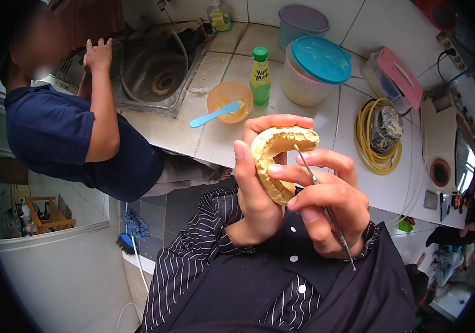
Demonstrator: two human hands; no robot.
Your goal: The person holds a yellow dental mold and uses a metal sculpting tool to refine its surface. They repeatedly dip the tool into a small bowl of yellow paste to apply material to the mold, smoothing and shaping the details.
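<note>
A yellow, horseshoe-shaped plaster dental cast is held up in front of my chest. My left hand grips its outer side, with the thumb on the near left edge and fingers behind it. In my right hand is a thin metal dental carving tool, held like a pen. The tool's upper tip meets the cast near its upper right arm, and its other end points down toward my clothes. Some right fingers also touch the cast's inner curve and lower end.
On the tiled counter stand an orange bowl with a blue spatula, a green bottle and a tub with a blue lid. A coiled yellow hose lies right. A person stands left by the sink.
</note>
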